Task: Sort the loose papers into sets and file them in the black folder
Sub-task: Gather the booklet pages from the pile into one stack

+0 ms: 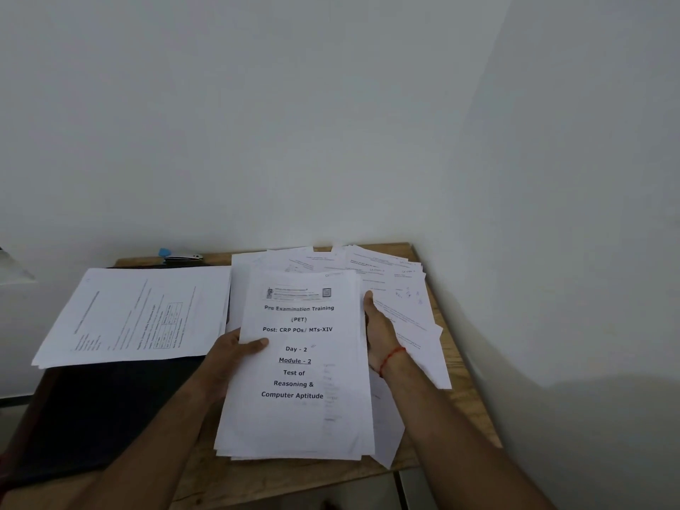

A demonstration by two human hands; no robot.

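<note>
A thick set of white papers, topped by a printed cover page, is held over the middle of the small wooden table. My left hand grips its left edge with the thumb on top. My right hand, a red thread on its wrist, holds the right edge. Loose papers lie fanned out behind and to the right of the set. The black folder lies open at the left, with another sheaf of papers resting across its upper part.
A stapler with a blue end lies at the table's back edge, behind the folder. White walls close in the table at the back and on the right. The table's front edge drops to the floor.
</note>
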